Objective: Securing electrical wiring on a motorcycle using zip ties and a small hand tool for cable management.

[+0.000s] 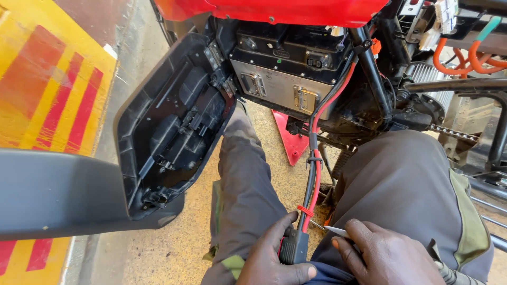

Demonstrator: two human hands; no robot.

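Note:
My left hand (274, 258) grips a black plug connector (293, 247) at the bottom centre, between my knees. A bundle of red and black cables (315, 174) runs from the connector up toward a silver and black battery box (282, 87) inside a red vehicle. My right hand (385, 256) rests on my right thigh just beside the connector and pinches a thin white strip (338, 231), whose pointed tip reaches toward the cable. An orange tie (304, 209) wraps the cables just above the connector.
An open black plastic side cover (169, 126) hangs at the left of the battery bay. A dark grey panel (58, 192) fills the lower left. Orange cables (465, 58), a chain (454, 134) and metal frame tubes (496, 137) lie at the right. A red triangular piece (289, 138) lies on the speckled floor.

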